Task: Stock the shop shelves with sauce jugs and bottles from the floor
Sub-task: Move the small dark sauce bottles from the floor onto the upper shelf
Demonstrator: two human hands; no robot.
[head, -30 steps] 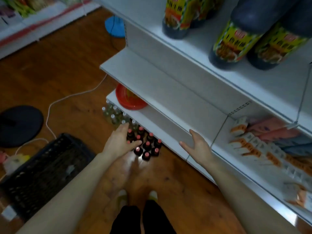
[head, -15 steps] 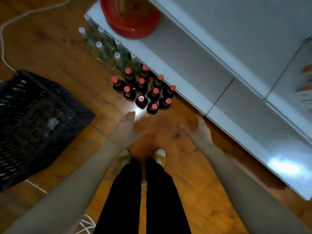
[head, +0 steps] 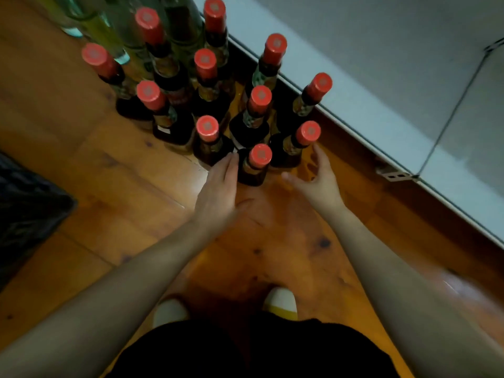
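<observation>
Motion blur smears the red-capped sauce bottles (head: 210, 99) crowded beyond the fingertips. The nearest bottle (head: 255, 165) stands between the spread, empty left hand (head: 218, 190) and right hand (head: 317, 180). The white shelf base (head: 354, 105) lies right of the fingers; a black crate (head: 24, 208), cropped, lies left.

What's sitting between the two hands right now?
In the head view, the nearest red-capped bottle stands between the left hand and the right hand, both open; bare wooden floor lies behind it.

Eleven dark, red-capped sauce bottles (head: 253, 165) stand upright, clustered on the wooden floor beside the shelf base.
</observation>
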